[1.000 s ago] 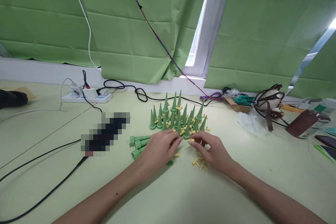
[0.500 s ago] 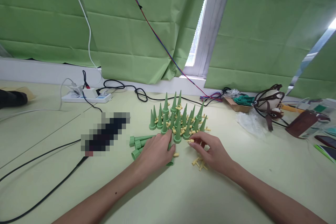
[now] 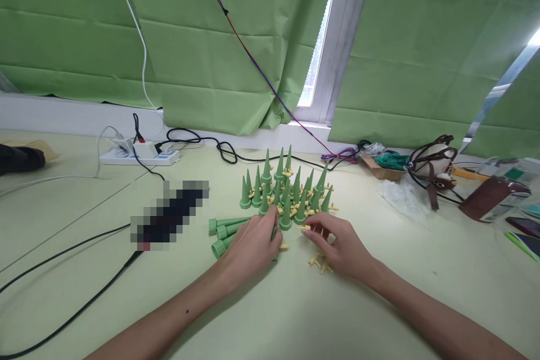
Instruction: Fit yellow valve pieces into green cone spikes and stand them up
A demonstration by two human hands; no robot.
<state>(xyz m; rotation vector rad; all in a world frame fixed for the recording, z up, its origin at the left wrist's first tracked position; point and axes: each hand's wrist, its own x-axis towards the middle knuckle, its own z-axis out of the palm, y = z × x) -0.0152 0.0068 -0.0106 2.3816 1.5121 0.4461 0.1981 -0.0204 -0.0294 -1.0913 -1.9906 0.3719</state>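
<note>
My left hand (image 3: 255,239) is closed around a green plastic spike (image 3: 274,232), most of it hidden by my fingers. A small yellow valve piece (image 3: 284,247) pokes out beside my left thumb. Between the thumb and fingertips of my right hand (image 3: 333,236) is a pinched yellow valve (image 3: 304,227). Just under that hand, several loose yellow valves (image 3: 321,264) lie in a small pile. Ahead of both hands stands a cluster of upright green spikes (image 3: 286,214), many with yellow valves fitted. Several green spikes (image 3: 218,247) lie on their sides left of my left hand.
On the pale table (image 3: 270,315), a pixelated dark object (image 3: 172,214) with a black cable lies at left. A white power strip (image 3: 139,154) sits behind it. At right are a clear plastic bag (image 3: 403,197), a cardboard box (image 3: 382,169) and a dark red container (image 3: 491,199).
My left hand has turned slightly, and less of the green base beneath it shows. The right hand keeps its pinch on the yellow valve, almost unmoved.
</note>
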